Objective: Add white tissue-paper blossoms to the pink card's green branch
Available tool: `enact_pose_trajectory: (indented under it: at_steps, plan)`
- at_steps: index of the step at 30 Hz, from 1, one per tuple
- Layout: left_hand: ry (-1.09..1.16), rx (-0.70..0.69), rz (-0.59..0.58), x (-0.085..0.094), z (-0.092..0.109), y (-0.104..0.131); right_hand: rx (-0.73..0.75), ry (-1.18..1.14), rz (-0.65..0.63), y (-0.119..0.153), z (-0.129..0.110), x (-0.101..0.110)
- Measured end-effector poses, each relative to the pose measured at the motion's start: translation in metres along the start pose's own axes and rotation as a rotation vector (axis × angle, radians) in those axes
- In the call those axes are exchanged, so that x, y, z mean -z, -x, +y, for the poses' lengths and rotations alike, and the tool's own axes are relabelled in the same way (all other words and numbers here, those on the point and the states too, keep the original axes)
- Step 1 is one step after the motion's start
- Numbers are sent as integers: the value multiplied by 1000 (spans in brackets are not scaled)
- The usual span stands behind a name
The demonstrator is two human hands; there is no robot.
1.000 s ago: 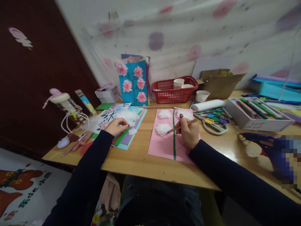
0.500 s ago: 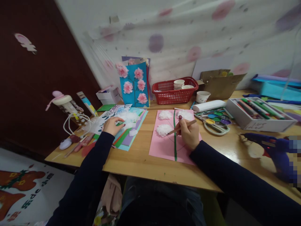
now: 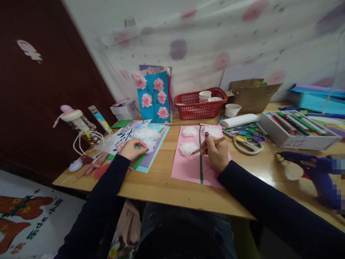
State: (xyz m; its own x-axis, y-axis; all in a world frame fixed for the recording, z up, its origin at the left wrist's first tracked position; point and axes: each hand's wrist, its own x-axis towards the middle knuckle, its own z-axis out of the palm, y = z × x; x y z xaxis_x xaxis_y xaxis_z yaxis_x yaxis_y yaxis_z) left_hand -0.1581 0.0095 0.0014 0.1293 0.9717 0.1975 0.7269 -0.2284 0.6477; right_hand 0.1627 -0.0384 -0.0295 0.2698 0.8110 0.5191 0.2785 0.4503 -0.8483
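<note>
My right hand [image 3: 217,155] grips a brown pencil-like stick [image 3: 198,150], its tip at the edge of a fluffy white tissue flower [image 3: 188,148]. That flower is on a pink sheet [image 3: 185,171] with a painted green stem [image 3: 201,165] and thin drawn lines. More white tissue flowers [image 3: 189,131] sit along the top of the sheet. Over the pile of coloured papers [image 3: 145,165], my left hand [image 3: 130,149] pinches a small piece of white tissue paper [image 3: 151,145]. A heap of white tissue [image 3: 145,134] lies just beyond its fingers.
At the right are a blue glue gun [image 3: 304,162], scissors [image 3: 249,148], a paint palette [image 3: 249,136] and a box of markers [image 3: 299,138]. Behind stand a red basket [image 3: 194,112], a paper cup [image 3: 232,110] and a blue flower card [image 3: 153,95]. A bottle [image 3: 77,120] and cable are left.
My left hand has shifted slightly right and towards me, its fingertips closing on a small white tissue piece. My right hand and the stick stay in place.
</note>
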Motion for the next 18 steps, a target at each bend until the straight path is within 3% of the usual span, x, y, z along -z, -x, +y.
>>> enact_pose_trajectory:
  at_steps: [6, 10, 15, 18]
  plan:
    - [236, 138, -20, 8, 0, -1, -5, 10, 4, 0, -2, 0]
    - [308, 111, -104, 4, 4, 3, 11, 26, -6, 0, -2, 1]
    - [185, 89, -289, -5, 5, 5, 5, 28, -18, 0, 1, 1]
    - [113, 30, -267, -6, 0, 2, -2, 21, -22, 0, 2, 1]
